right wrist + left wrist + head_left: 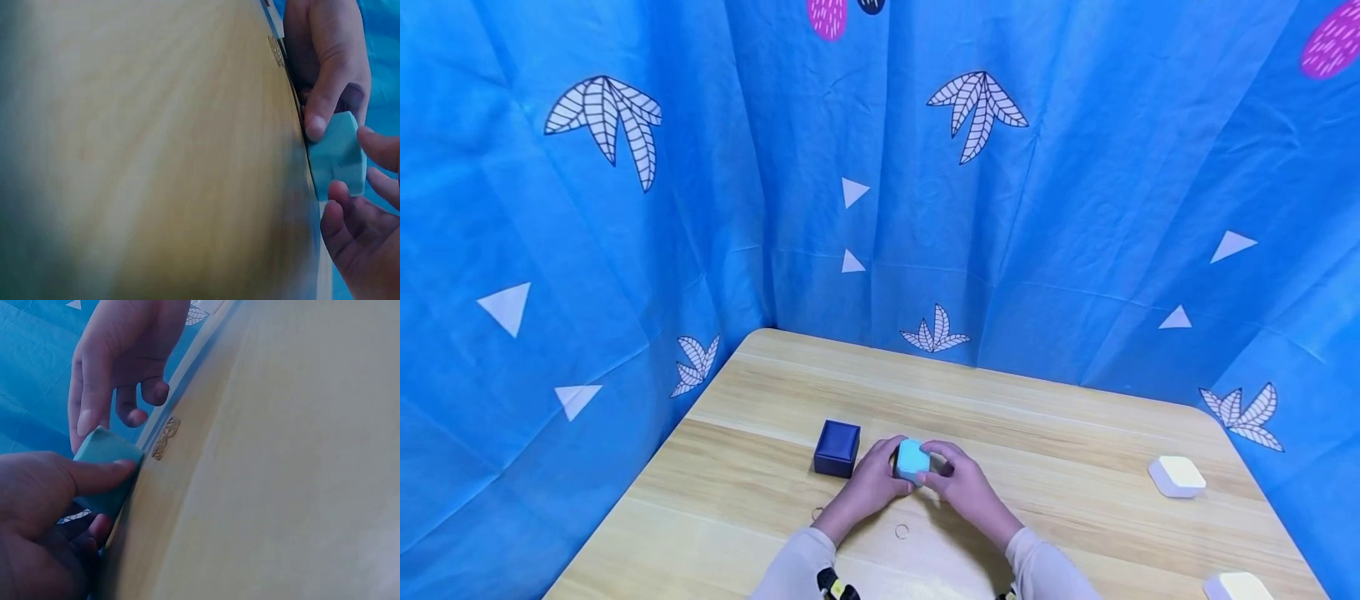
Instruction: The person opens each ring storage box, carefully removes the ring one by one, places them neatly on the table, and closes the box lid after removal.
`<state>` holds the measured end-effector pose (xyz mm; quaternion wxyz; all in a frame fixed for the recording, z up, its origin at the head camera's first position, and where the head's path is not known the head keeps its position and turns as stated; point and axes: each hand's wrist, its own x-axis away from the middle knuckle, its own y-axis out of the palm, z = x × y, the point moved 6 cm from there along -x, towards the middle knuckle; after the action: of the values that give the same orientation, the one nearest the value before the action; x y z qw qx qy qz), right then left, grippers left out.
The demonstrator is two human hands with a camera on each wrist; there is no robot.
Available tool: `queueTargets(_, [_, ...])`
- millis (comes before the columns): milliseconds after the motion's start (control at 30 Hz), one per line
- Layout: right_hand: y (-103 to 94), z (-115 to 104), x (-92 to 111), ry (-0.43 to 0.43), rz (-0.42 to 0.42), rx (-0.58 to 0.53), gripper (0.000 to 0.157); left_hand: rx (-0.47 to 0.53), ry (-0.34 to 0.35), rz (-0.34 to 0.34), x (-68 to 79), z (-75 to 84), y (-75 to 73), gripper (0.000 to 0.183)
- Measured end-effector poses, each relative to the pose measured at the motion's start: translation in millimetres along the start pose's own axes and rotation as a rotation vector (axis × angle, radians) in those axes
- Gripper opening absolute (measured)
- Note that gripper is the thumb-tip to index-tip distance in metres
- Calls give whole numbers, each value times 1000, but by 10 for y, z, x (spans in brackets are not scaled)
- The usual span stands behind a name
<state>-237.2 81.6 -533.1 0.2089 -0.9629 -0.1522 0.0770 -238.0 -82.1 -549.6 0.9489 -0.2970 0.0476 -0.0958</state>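
Note:
A small turquoise box (913,457) with cut corners is between both hands above the middle of the table. My left hand (872,479) grips it from the left, its thumb (112,475) lying along one side. From the other side my right hand (958,482) pinches it, with the index finger and thumb at its edges. The right hand's other fingers are loosely bent. Nearer the wrists, a thin ring (902,531) lies on the wood, and another ring (817,513) is partly behind the left wrist. Gold-coloured openwork (165,439) shows on the table in the left wrist view.
A dark blue box (837,448) stands just left of the left hand. Two white boxes with rounded corners, a far one (1177,477) and a near one (1237,587), sit on the right side of the wooden table (1060,433). A blue patterned curtain (1075,208) surrounds the table's back and sides.

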Motion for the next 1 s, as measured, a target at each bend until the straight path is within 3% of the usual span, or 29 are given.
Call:
queueTargets(267, [-38,19,18,39,-35,7,46,62,-33,-48,23,49,-36,85])
queueTargets(533, [-123,10,70,63,-25,19,60,61,-38,-56,53,128,-64,82])
queueTargets(700, [-247,-40,121,70,-7,91,66,19,-10,-56,70,245,-87,81])
queueTargets(1000, [-495,-96,178,2,11,272,74,-132,-7,-38,63,433,-105,76])
